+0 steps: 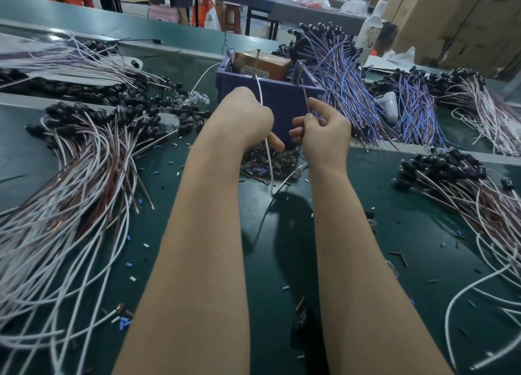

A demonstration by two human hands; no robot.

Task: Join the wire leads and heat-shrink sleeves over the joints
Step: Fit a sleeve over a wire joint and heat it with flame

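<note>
My left hand [248, 118] is raised over the green table [352, 233] and grips a white wire [260, 92] that sticks up above the fist and hangs down below it. My right hand [324, 132] pinches a thin brown wire [305, 98] whose end points up. The two hands are close together, a small gap between them. Under them lies a heap of short sleeve pieces [270, 163] in brown, blue and black. The joint itself is hidden by the fingers.
A blue plastic bin [234, 92] with a brown box stands just behind the hands. Bundles of white and brown leads [84, 177] cover the left, blue leads [352, 92] the back right, more brown leads [465, 199] the right. Sleeve bits litter the table.
</note>
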